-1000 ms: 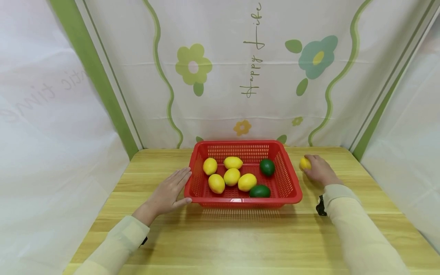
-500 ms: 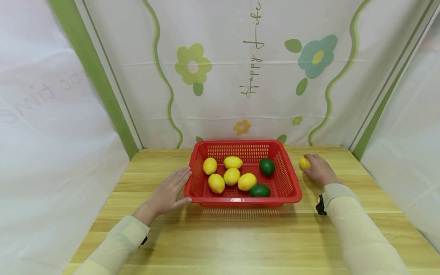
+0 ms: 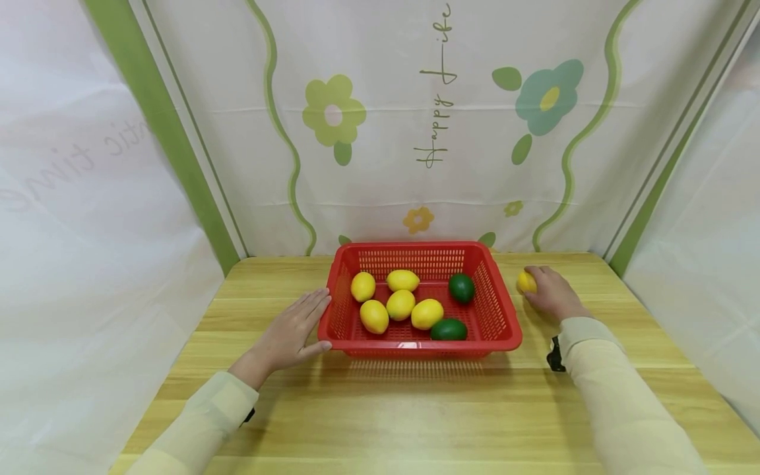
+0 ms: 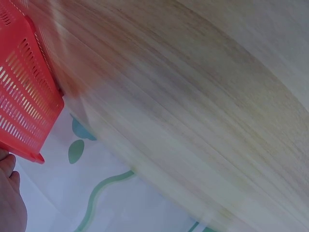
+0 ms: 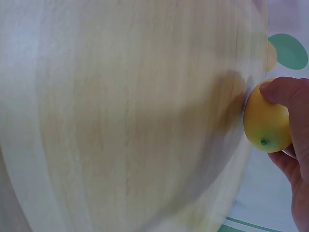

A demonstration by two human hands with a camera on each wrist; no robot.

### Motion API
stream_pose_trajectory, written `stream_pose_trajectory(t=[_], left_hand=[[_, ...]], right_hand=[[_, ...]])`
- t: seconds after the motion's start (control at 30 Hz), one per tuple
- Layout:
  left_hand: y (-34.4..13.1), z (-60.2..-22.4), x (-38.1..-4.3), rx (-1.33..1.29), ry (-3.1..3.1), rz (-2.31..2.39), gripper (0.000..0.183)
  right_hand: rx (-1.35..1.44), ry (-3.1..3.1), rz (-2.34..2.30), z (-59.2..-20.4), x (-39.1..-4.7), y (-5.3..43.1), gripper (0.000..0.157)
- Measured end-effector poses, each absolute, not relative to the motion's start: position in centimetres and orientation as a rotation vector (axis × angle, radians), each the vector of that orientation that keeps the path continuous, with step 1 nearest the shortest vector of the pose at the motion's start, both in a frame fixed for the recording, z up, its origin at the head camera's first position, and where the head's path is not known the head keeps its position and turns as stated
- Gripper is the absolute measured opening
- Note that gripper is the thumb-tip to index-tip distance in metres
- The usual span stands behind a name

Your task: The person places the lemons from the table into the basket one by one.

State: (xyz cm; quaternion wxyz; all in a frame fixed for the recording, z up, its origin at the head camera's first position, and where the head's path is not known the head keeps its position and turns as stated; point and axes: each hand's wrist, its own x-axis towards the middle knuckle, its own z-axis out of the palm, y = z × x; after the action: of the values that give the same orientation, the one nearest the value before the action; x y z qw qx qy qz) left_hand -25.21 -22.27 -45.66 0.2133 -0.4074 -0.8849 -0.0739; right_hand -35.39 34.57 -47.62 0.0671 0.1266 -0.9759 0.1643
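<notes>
A red plastic basket (image 3: 415,346) with slotted walls stands at the back middle of the table. My left hand (image 3: 291,333) lies against its left side, fingers straight and fingertips at the rim; in the left wrist view only part of that hand (image 4: 10,195) shows beside the basket's wall (image 4: 29,96). To the right of the basket, my right hand (image 3: 553,293) grips a yellow lemon (image 3: 526,282). The right wrist view has the thumb curled over this lemon (image 5: 265,123), its green stem end showing, and fingers below it.
Inside the basket lie several yellow lemons (image 3: 374,317) and two dark green fruits, one at the right (image 3: 461,288) and one by the front wall (image 3: 448,330). The wooden table (image 3: 415,422) ends at a printed white curtain (image 3: 380,178) behind the basket.
</notes>
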Motion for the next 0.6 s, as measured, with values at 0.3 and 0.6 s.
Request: stream_pose_trajectory(t=[0.3, 0.6], left_hand=[[-22.4, -45.7, -25.3, -1.131, -2.456, -0.206, 0.088], [-22.3, -45.6, -25.3, -1.132, -2.441, -0.205, 0.087]], right_hand=[[0.460, -2.857, 0.425, -47.2, -35.1, 34.8, 0.057], [0.582, -2.694, 0.303, -46.6, -34.5, 35.2, 0.055]])
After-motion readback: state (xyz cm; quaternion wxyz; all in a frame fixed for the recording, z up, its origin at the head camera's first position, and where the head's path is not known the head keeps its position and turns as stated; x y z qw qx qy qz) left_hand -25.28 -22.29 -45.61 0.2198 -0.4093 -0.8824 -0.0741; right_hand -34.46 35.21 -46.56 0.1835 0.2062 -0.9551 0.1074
